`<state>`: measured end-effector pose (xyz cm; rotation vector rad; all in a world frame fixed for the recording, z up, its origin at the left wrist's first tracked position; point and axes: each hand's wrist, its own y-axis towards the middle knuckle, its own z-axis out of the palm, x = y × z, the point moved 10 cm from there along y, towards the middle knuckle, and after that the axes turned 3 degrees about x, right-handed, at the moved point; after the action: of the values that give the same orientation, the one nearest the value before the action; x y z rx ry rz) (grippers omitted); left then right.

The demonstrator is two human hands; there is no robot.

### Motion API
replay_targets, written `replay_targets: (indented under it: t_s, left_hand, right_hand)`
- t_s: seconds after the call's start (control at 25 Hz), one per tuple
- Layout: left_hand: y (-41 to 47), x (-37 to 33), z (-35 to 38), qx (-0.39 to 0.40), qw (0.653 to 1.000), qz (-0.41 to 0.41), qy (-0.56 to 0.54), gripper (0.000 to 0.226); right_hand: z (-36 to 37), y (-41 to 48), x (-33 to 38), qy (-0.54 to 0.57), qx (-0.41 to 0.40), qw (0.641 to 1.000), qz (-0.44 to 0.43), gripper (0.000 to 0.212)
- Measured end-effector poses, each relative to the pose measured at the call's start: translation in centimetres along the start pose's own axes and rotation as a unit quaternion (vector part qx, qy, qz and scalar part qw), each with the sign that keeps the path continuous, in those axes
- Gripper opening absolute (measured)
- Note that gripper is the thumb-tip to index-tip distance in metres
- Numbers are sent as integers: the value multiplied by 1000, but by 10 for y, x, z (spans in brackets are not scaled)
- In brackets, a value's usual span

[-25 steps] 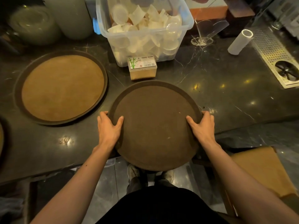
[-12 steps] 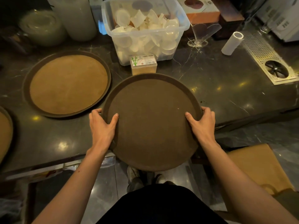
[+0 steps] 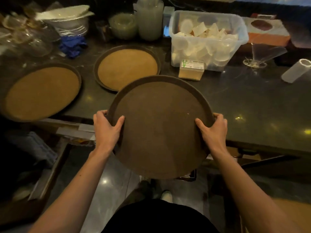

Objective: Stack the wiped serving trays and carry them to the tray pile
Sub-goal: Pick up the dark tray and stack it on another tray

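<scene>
A round dark brown serving tray (image 3: 159, 128) is held up off the dark marble counter (image 3: 244, 101), partly out past its front edge. My left hand (image 3: 106, 130) grips its left rim, thumb on the tray's top face. My right hand (image 3: 212, 127) grips the right rim the same way. Two more round trays with tan cork-coloured insides lie flat on the counter: one (image 3: 127, 68) just beyond the held tray, another (image 3: 40, 91) at the far left.
A clear plastic bin (image 3: 207, 39) of small white cups stands at the back right, a small toothpick box (image 3: 191, 70) in front of it. Glassware (image 3: 25, 39), stacked white bowls (image 3: 69, 22), a blue cloth (image 3: 73, 45) and jars crowd the back left. A martini glass (image 3: 262, 54) and a paper roll (image 3: 296, 70) sit right.
The dark tray has been lifted off the counter and carried leftward, both hands still on its rims. My view has swung left, showing the second tan tray and the back-left clutter.
</scene>
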<state>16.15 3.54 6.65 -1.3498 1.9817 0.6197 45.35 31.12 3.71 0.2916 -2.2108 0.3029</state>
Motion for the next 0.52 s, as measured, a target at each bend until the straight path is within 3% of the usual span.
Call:
replay_targets:
  t_s: [0.24,0.52]
  left_hand:
    - [-11,48,-77,-62,997,-33,12,54]
    - [18,106,-138,-80,995,-51,-9,54]
  right_hand:
    - [56,-33,48,12,59,998,-37,58]
    - [118,-62,109,1,66,996,-61,59]
